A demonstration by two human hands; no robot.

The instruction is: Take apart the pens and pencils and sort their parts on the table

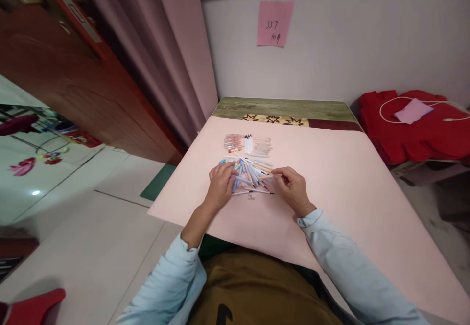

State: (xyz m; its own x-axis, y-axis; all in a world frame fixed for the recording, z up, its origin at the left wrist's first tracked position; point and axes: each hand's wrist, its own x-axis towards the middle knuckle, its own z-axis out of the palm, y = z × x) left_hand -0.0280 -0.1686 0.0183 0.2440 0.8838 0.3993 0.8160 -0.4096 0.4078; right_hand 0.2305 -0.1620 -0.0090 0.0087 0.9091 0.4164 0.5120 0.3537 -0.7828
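Observation:
A loose pile of slim pens (253, 171) in lavender, beige, white and blue lies on the pink-covered table, some showing dark tips. My left hand (221, 183) is at the pile's left side, its fingers curled and closed around the end of a lavender pen (242, 179). On the right side, my right hand (292, 185) pinches a beige pen (267, 176) between thumb and fingertips. Behind the pile are sorted rows: clear pens with orange-brown parts (233, 142), white pens with black tips (248, 144) and pale translucent pens (263, 146).
The pink cover (352, 207) spreads over the table, with a green patterned strip (323, 108) at its back edge. Red fabric (411, 134) with a cable and pink paper sits to the right. A wooden door (91, 80) and curtain (176, 46) stand at left.

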